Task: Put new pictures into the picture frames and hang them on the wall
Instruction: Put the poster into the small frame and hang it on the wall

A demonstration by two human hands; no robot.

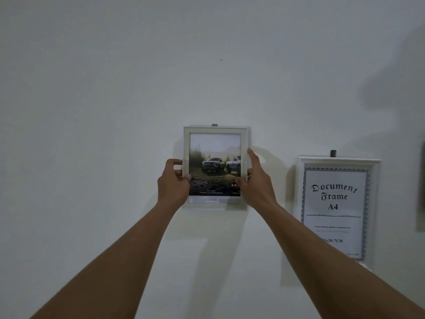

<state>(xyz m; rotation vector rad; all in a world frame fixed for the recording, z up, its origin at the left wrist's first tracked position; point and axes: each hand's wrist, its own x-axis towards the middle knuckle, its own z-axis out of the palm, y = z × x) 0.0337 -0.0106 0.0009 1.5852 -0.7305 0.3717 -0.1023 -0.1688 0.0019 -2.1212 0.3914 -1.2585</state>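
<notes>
A small white picture frame [215, 130] with a photo of two off-road cars [215, 162] is held flat against the white wall [115, 100], its top edge just under a grey wall peg [214, 125]. My left hand [173, 184] grips the frame's left edge, thumb on the front. My right hand [256, 180] grips the right edge, with its forefinger stretched up along the side. Both hands cover the frame's lower corners.
To the right hangs a larger white frame [374, 203] with a "Document Frame A4" sheet, under its own peg [333, 153]. A small dark mark [221, 59] sits higher on the wall. A dark object [422, 187] shows at the far right edge.
</notes>
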